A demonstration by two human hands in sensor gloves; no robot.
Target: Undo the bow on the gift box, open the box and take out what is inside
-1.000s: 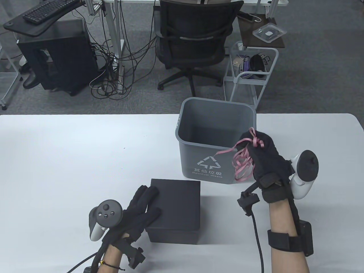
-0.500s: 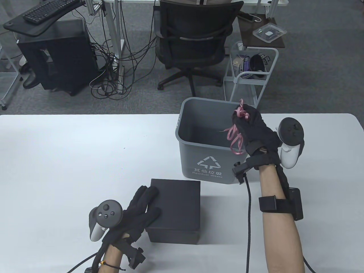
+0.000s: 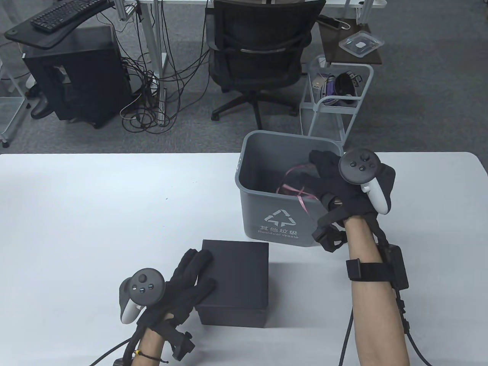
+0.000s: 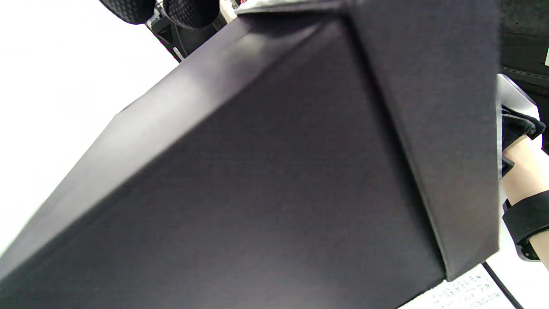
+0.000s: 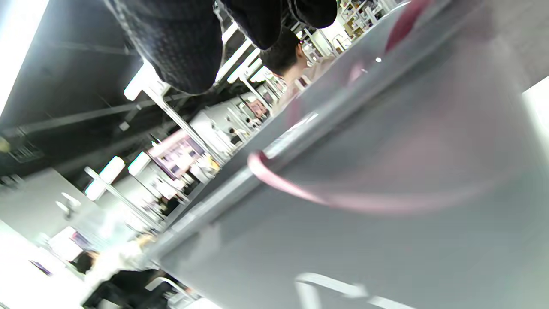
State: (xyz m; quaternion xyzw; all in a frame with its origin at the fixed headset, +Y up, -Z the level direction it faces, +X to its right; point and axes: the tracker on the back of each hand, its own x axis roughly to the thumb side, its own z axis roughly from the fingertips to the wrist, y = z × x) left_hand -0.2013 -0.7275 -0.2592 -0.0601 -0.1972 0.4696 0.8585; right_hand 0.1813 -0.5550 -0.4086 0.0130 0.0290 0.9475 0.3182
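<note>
Black cardboard makes up the gift box (image 3: 234,282), which sits near the front edge of the white table (image 3: 95,213), a little left of centre, lid on and no ribbon round it. The left hand (image 3: 187,284) lies against the box's left side, fingers straight and relaxed, their tips resting on the lid's left edge; it grasps nothing. In the left wrist view the box's side wall (image 4: 266,171) fills the frame, with two fingertips (image 4: 191,10) at the top edge.

Behind the box and to its right, near the table's back edge, stands a grey waste bin (image 3: 267,213). Pink ribbon (image 3: 295,188) lies curled inside it, one strand hanging over the front rim. The right hand (image 3: 335,183) hovers over the bin's right rim with fingers spread and apparently released; whether any strand touches them cannot be told. The right wrist view, blurred, shows a pink loop (image 5: 326,195) against the bin wall.

With the bow off, lifting the lid looks like the next step. The left hand is the nearer, touching the box, while the right hand is well apart, behind and to the right. The box's longer side runs front to back, its lid facing straight up, so the lid should lift vertically, one hand on each side.
</note>
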